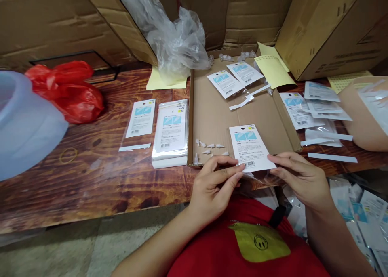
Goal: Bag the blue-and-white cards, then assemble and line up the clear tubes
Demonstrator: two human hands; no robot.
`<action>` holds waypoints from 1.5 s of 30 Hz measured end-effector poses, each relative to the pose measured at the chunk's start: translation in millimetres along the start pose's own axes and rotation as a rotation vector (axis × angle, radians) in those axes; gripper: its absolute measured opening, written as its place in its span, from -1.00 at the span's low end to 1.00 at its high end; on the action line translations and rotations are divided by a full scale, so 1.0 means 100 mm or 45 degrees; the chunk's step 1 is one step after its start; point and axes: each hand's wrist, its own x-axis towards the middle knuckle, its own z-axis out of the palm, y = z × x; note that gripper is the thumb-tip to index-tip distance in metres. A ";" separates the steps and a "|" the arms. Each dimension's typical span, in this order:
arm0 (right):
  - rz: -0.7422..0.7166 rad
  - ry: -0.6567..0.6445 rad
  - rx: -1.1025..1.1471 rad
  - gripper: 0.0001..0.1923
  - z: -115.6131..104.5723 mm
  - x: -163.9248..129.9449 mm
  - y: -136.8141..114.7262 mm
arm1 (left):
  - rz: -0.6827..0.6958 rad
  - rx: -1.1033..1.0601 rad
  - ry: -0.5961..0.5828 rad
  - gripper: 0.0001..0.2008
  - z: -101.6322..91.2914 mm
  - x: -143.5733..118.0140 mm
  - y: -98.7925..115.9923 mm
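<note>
**Both hands pinched one printed packet at the table edge**

At the far left sat a pale plastic tub (21, 123), with a red plastic bag (68, 89) behind it and a rubber band (68, 155) on the wooden table (91, 180). Farther right lay a single packet (140, 118) and a neat stack of packets (170, 131), just beside the flat cardboard sheet (212, 115).

On that sheet's near edge was a scatter of small white tips (209, 145). The left hand (212, 188) came up from below, wrist bent, its thumb and forefinger closed narrowly on the lower left corner of the held packet (250, 147), which rested over the near edge of the cardboard. The clear sleeve's open end hung below the printed card, between the hands.

The right hand (300, 178) mirrored it, fingers pinched on the lower right corner, palm turned down.

To do this well, I judged both pinches should stay light and level, keeping the sleeve's mouth flat so nothing creased or slipped.

At the right lay more loose packets (315, 103) and peeled white strips (332, 157).
</note>
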 end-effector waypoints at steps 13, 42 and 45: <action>-0.002 0.204 -0.005 -0.82 0.14 0.00 -0.22 | -0.127 -0.089 0.025 -0.88 0.01 0.10 0.04; 0.321 -0.124 0.660 -0.86 -0.03 -0.09 -0.06 | -1.258 -0.930 -0.265 -0.79 -0.08 0.12 0.19; 0.337 -0.029 0.645 -0.90 -0.01 -0.12 -0.09 | -1.191 -0.970 -0.175 -0.83 -0.02 0.09 0.16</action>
